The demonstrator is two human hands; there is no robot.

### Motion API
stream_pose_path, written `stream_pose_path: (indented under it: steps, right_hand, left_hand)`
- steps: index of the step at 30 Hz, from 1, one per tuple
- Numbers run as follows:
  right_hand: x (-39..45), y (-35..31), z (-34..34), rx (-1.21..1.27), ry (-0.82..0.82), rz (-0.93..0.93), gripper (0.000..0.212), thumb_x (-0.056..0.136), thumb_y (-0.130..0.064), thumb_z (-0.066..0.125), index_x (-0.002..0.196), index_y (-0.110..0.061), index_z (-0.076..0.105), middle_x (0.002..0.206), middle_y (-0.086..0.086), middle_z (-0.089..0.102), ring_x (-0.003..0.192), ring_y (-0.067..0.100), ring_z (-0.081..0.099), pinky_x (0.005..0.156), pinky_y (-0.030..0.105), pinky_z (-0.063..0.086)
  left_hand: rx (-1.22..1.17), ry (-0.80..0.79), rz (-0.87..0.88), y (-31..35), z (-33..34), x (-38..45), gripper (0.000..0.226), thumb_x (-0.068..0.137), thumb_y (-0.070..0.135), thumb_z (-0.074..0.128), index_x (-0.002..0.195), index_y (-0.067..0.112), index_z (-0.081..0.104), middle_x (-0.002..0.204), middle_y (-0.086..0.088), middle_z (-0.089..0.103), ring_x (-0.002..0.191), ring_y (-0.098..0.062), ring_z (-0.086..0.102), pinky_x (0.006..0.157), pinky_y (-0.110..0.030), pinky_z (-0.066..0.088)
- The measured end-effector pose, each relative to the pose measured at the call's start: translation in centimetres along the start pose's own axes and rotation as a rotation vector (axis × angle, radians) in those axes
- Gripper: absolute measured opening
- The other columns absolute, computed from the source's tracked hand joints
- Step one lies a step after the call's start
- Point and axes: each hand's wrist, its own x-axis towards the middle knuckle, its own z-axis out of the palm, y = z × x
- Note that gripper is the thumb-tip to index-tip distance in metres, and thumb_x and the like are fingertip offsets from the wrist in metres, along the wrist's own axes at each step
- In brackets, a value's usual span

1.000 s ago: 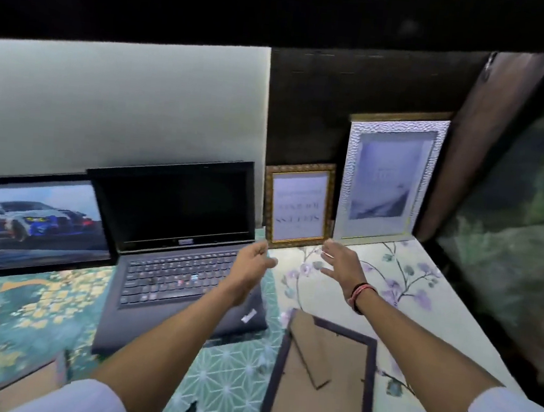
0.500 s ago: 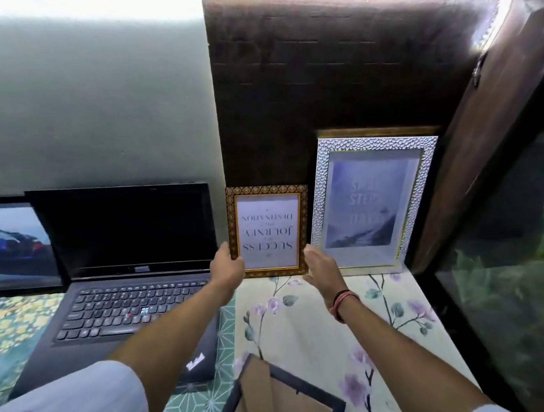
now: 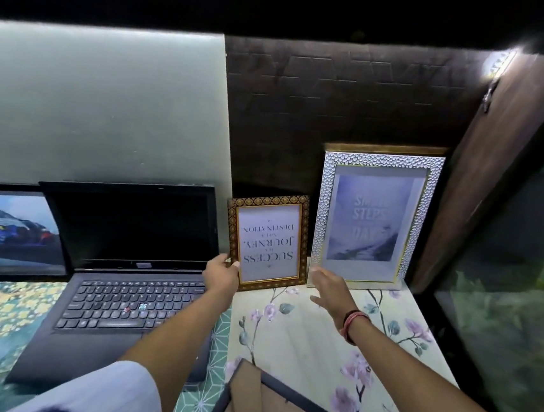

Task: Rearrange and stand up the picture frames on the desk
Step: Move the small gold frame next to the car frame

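Gold patterned moulding edges the small frame (image 3: 267, 240), which stands at the far edge of the desk (image 3: 304, 335) against the dark wall panel (image 3: 339, 112), its printed text upside down. On its right, just beside it, stands the larger silver frame (image 3: 376, 216), upright and leaning on the same panel. The left hand (image 3: 222, 275) pinches the small frame's lower left corner, thumb on the front of the moulding, the other fingers hidden behind it. The right hand (image 3: 330, 289) is open with fingers spread, hovering near the lower right corner of the small frame and the lower left of the silver one; I cannot tell if a fingertip touches either. A red band (image 3: 354, 323) circles that wrist. Left of the small frame sits an open laptop (image 3: 126, 258), and further left a car picture (image 3: 9, 230). At the near edge a dark frame (image 3: 264, 404) lies face down, cardboard back showing.
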Motion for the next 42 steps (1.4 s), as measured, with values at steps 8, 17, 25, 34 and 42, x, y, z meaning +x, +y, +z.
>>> stream_pose_path:
  steps: [8,17,25,34,42]
  right_hand:
    - [-2.6,-1.0,0.2,-0.154,0.066,-0.052,0.04,0.095,-0.024,0.057,0.132,-0.012,0.062,0.138,0.012,0.062,0.125,0.03,0.058,0.109,0.048,0.046]
    - [-4.5,-10.9,3.0,-0.696,0.119,-0.61,0.067,0.087,-0.035,0.069,0.147,-0.016,0.046,0.145,0.008,0.056,0.133,0.025,0.051,0.112,0.042,0.041]
    - [-4.8,-11.0,10.3,-0.546,-0.025,-0.448,0.017,0.085,-0.023,0.068,0.077,-0.007,0.067,0.071,-0.001,0.055,0.07,0.014,0.048,0.068,0.032,0.04]
    - [-9.9,-3.0,29.6,0.084,0.103,-0.047,0.021,0.091,-0.019,0.061,0.072,-0.011,0.065,0.083,0.007,0.061,0.077,0.019,0.054,0.072,0.033,0.049]
    - [-17.8,0.4,49.6,0.462,0.041,0.202,0.03,0.102,-0.014,0.052,0.127,0.001,0.058,0.131,0.017,0.064,0.117,0.034,0.064,0.106,0.06,0.044]
  left_hand:
    - [-0.299,-0.105,-0.106,-2.3,-2.5,-3.3,0.034,0.103,0.0,0.051,0.137,0.001,0.059,0.109,-0.005,0.069,0.1,-0.025,0.067,0.083,-0.031,0.055]
    - [-0.233,-0.291,0.053,-0.7,-9.0,-4.6,0.024,0.103,-0.001,0.051,0.106,0.009,0.072,0.107,-0.016,0.076,0.098,-0.029,0.071,0.09,-0.047,0.06]
    - [-0.124,-0.138,0.14,-0.8,-18.6,-1.8,0.024,0.09,0.033,0.073,0.107,0.016,0.072,0.104,-0.006,0.074,0.101,-0.034,0.071,0.086,-0.052,0.061]
    - [-0.575,0.024,-0.29,-9.1,-33.6,-2.0,0.067,0.073,0.047,0.087,0.12,0.012,0.054,0.116,-0.007,0.06,0.105,-0.025,0.061,0.088,-0.04,0.053]
    - [-0.95,-0.086,-0.434,-13.1,-49.4,2.0,0.03,0.099,-0.011,0.052,0.12,0.011,0.049,0.115,-0.017,0.065,0.099,-0.023,0.063,0.116,-0.05,0.038]
